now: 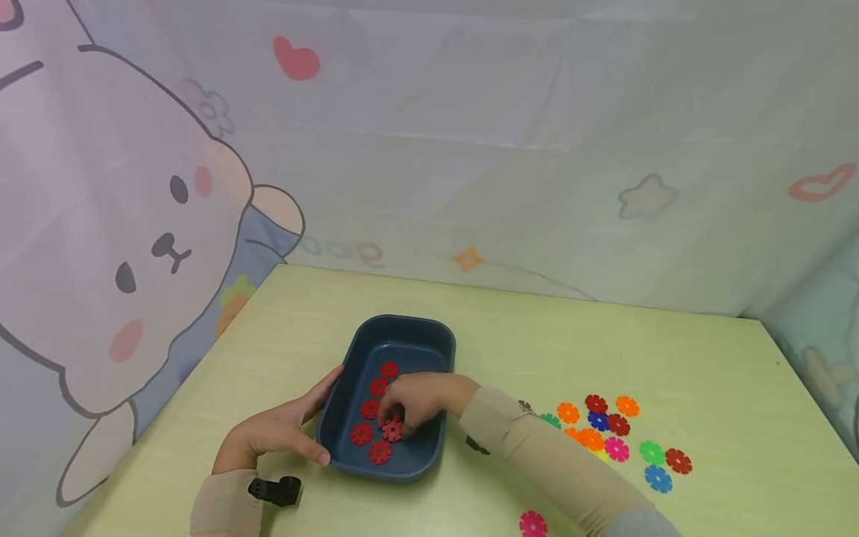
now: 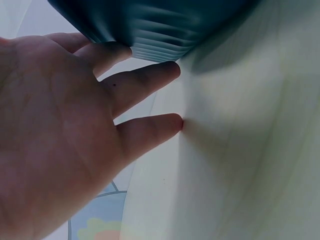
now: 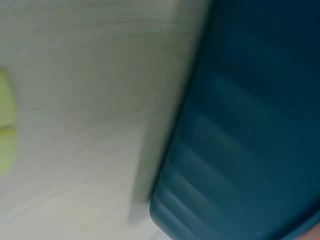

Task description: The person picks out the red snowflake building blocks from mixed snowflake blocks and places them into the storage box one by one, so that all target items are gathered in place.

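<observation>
A dark blue rectangular tray (image 1: 417, 344) stands on the table, with several red snowflake discs (image 1: 362, 433) lying along its inside. My left hand (image 1: 282, 432) is at the tray's left side, thumb by the near corner. In the left wrist view its fingers (image 2: 145, 85) are spread and fairly straight beside the ribbed outer wall (image 2: 160, 37). Reaching over the tray's right rim, my right hand (image 1: 419, 399) pinches a red snowflake disc (image 1: 392, 430) low inside the tray. The right wrist view has mostly the tray's outer wall (image 3: 240, 150); the fingers are out of it.
To the right of the tray, several snowflake discs in orange, blue, green, pink and dark red (image 1: 678, 461) lie loosely grouped, partly behind my right sleeve (image 1: 537, 455). A single pink disc (image 1: 533, 523) lies near the front. A printed cloth (image 1: 429, 149) hangs behind the table.
</observation>
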### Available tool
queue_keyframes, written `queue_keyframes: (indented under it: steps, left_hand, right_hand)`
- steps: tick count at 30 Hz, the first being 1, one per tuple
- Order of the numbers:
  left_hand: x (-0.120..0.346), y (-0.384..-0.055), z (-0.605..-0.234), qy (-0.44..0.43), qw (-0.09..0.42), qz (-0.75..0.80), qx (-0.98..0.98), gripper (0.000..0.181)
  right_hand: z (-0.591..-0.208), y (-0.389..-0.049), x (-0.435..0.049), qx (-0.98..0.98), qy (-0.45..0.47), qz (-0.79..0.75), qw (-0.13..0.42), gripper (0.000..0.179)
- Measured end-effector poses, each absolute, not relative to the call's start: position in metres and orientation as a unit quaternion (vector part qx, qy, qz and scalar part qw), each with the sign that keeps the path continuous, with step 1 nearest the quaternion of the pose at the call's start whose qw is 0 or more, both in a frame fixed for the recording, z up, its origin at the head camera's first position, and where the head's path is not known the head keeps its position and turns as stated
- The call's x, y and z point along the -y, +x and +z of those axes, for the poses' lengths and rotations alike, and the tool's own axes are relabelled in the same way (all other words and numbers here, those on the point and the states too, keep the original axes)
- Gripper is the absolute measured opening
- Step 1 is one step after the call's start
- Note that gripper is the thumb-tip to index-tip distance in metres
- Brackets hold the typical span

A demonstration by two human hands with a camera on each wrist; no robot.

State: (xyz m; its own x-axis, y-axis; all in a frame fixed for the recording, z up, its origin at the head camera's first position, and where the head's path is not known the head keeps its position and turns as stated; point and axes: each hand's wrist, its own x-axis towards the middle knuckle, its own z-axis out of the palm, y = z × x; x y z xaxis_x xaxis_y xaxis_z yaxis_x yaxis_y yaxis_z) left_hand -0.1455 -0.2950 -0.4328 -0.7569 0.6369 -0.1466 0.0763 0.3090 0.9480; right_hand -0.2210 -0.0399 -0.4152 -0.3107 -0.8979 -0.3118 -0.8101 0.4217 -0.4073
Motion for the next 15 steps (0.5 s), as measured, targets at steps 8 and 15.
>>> queue_keyframes:
  steps: [8, 15]
  left_hand:
    - [0.2948, -0.146, -0.4327, 0.231, 0.259, 0.54, -0.767, 0.125]
    - [0.2958, -0.1454, -0.4333, 0.233, 0.258, 0.538, -0.768, 0.125]
  right_hand:
    - [-0.4148, -0.2206, 0.0401, -0.807, -0.527, -0.085, 0.253, 0.031]
    - [-0.4151, -0.2203, 0.0397, -0.803, -0.536, -0.087, 0.246, 0.032]
